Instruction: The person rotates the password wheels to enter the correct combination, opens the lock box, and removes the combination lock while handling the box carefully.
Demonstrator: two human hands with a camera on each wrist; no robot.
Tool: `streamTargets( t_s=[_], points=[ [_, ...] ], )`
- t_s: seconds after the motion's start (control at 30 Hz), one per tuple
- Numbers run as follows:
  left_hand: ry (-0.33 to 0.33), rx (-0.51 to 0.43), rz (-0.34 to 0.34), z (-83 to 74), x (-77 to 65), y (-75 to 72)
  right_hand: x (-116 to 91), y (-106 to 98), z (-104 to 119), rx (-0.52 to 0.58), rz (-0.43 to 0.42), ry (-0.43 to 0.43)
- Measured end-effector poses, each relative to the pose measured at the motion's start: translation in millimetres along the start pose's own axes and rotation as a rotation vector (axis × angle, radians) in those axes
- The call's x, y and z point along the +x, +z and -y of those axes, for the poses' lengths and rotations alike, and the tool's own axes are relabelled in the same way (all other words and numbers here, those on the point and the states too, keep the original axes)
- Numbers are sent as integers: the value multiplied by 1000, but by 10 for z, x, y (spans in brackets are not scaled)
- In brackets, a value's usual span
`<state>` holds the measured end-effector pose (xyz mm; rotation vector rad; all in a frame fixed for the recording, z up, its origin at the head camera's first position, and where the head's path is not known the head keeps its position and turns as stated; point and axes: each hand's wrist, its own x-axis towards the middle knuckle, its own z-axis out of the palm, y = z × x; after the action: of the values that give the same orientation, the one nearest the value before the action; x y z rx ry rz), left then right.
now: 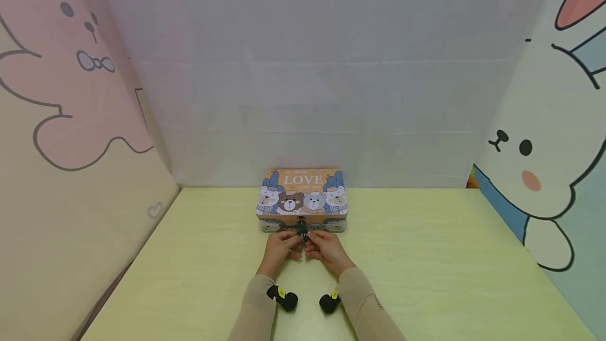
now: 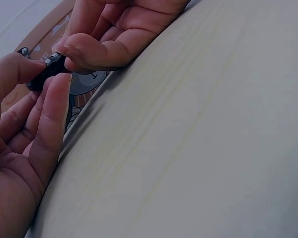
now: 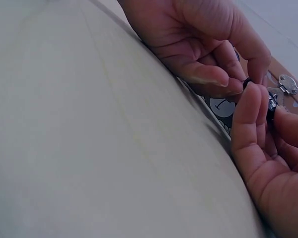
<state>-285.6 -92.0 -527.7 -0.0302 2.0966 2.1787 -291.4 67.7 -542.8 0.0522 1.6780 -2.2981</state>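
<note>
A closed tin box (image 1: pixel 301 193) with bears and the word LOVE on its lid stands on the table. Just in front of it, both hands hold a small black combination padlock (image 2: pixel 47 69) with a row of pale dials. My left hand (image 1: pixel 280 250) pinches it from the left with thumb and fingers. From the other side my right hand (image 1: pixel 329 251) grips it with curled fingers. In the right wrist view, fingers cover most of the padlock (image 3: pixel 271 106), and a silver hasp (image 3: pixel 288 85) shows on the box behind. Whether the shackle passes through the hasp cannot be told.
The pale yellow table (image 1: pixel 426 262) extends to both sides. A white cloth (image 1: pixel 322 78) hangs behind the box, and cartoon-printed panels (image 1: pixel 544 172) stand at left and right. Black wrist cameras (image 1: pixel 286 299) sit below the hands.
</note>
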Motion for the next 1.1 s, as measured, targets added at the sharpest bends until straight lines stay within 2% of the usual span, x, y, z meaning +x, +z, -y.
streamTargets(
  t_s=[0.13, 0.2, 0.43, 0.53, 1.1],
  points=[
    [-3, 4, 17, -153, -101, 15, -5, 0, 4, -1, -1, 1],
    [3, 8, 21, -163, -111, 18, -5, 1, 5, -2, -1, 3],
    [-12, 0, 3, 64, 43, -9, -13, 5, 9, -1, 1, -1],
    [-3, 17, -5, 111, 71, -5, -14, 6, 7, -4, 2, -5],
    [-21, 31, -26, 109, 86, 8, -22, 7, 7, -1, 3, -10]
  ],
)
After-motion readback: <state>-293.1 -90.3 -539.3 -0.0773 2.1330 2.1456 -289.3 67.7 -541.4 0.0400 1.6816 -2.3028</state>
